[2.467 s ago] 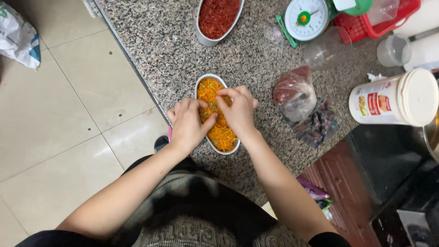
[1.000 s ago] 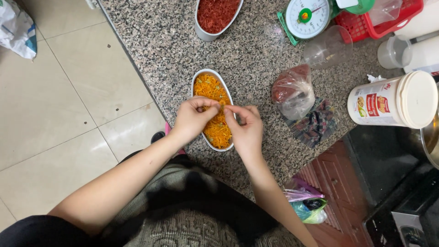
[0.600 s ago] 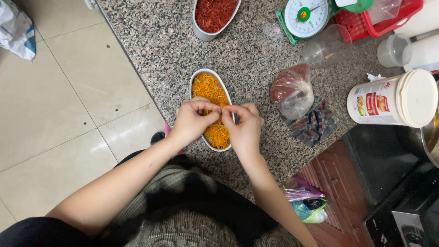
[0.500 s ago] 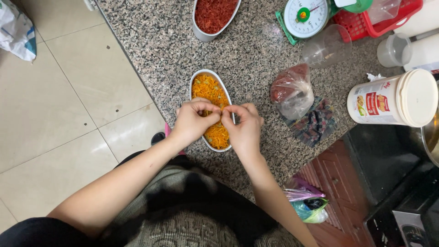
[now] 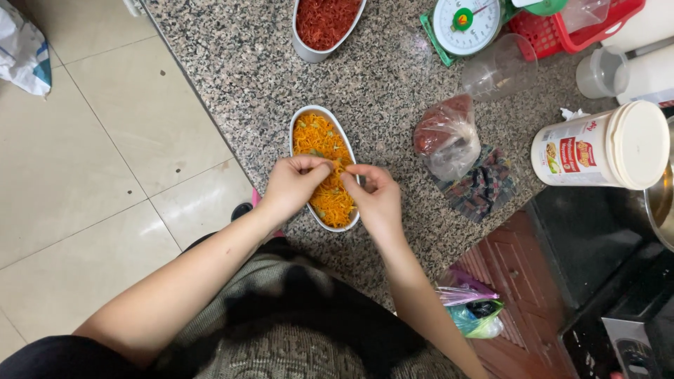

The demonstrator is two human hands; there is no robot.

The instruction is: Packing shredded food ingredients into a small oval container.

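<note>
Two white oval dishes stand on the speckled worktop (image 5: 232, 77). The near oval dish (image 5: 298, 140) holds shredded orange carrot (image 5: 324, 151) with a few green bits; the far oval dish (image 5: 309, 50) holds red shreds. Over the near dish the left hand (image 5: 291, 186) and right hand (image 5: 375, 200) meet, each with fingertips pinched together on a bit of the carrot. To the right lie one clear bag (image 5: 446, 137) with something dark red inside, one kitchen scale (image 5: 463, 24), one empty clear cup (image 5: 500, 67) tipped over, one red basket (image 5: 562, 31) and one white lidded tub (image 5: 604, 146).
</note>
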